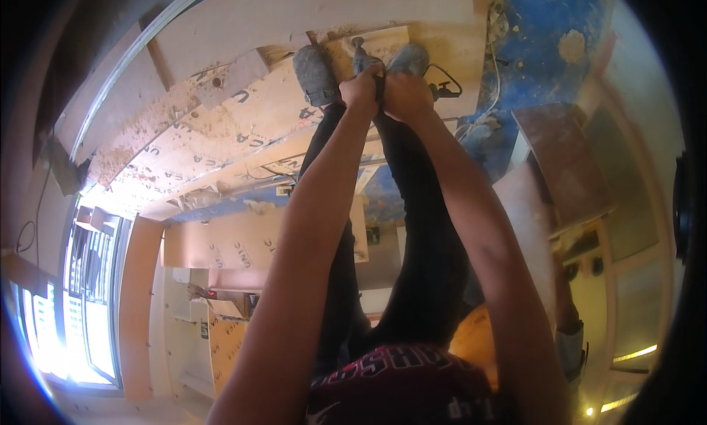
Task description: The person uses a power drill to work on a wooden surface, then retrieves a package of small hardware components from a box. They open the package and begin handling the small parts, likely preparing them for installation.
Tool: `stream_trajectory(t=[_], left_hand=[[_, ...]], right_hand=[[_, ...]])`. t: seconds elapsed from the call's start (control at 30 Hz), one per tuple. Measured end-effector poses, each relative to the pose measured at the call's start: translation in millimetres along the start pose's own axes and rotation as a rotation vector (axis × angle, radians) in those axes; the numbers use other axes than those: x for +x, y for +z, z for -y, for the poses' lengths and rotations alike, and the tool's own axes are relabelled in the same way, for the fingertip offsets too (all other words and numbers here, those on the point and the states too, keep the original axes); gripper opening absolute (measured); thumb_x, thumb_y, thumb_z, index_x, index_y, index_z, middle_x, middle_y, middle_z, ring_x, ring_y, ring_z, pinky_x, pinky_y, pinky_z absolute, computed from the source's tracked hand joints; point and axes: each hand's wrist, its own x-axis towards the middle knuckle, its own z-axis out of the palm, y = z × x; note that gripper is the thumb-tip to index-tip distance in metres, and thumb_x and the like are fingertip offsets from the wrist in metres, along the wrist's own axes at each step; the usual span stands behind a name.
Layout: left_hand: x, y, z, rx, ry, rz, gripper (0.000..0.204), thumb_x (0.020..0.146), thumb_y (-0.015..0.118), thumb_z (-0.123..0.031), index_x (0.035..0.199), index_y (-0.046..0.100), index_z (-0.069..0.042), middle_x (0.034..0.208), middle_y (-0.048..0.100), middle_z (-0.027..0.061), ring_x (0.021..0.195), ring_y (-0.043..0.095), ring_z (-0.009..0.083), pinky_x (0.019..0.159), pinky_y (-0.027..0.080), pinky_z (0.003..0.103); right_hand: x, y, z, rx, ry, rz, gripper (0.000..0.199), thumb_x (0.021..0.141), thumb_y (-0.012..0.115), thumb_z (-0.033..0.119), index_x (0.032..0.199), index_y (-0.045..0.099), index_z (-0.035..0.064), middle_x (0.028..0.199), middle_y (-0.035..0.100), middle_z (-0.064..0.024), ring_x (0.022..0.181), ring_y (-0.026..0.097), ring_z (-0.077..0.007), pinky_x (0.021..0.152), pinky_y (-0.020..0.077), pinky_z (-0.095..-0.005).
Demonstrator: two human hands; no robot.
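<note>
My left hand (361,88) is closed around a dark handheld power tool (362,57), low down between my feet. Its narrow front end points away from me, over the boards; its exact kind is hard to make out. Right beside it, my right hand (407,97) is also closed, apparently on the same tool, though its fingers are mostly hidden. A dark piece with a thin black loop (446,91) sticks out past the right hand. Grey dusty shoes (315,73) stand on either side of the tool, on printed wooden boards (258,119).
Dust and chips litter the boards at the left. A blue floor sheet (545,38) with a pale cable (495,71) lies at the right. A brown panel (563,149) stands nearby at the right. Cabinets (177,336) and a bright window (88,307) are at the lower left.
</note>
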Motion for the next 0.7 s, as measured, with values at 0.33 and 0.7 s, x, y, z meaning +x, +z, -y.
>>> stream_trajectory(t=[0.33, 0.7], left_hand=[[39.1, -32.4, 3.0, -0.309, -0.224, 0.345, 0.032, 0.092, 0.066, -0.017, 0.124, 0.07, -0.01, 0.104, 0.068, 0.0115, 0.092, 0.067, 0.0228, 0.076, 0.056, 0.036], [25.9, -21.9, -15.8, -0.329, -0.245, 0.298, 0.025, 0.092, 0.07, -0.018, 0.111, 0.065, -0.001, 0.101, 0.071, 0.0124, 0.094, 0.07, 0.0272, 0.085, 0.058, 0.042]], right_hand=[[15.1, -8.4, 27.2, -0.194, -0.171, -0.024, 0.014, 0.081, 0.066, 0.012, 0.091, 0.074, 0.0063, 0.092, 0.075, -0.0135, 0.088, 0.074, -0.0306, 0.075, 0.0586, -0.0416], [24.0, -26.2, 31.5, -0.274, -0.163, 0.011, 0.011, 0.082, 0.068, 0.013, 0.088, 0.077, 0.0095, 0.092, 0.076, -0.0094, 0.09, 0.075, -0.024, 0.074, 0.0587, -0.0374]])
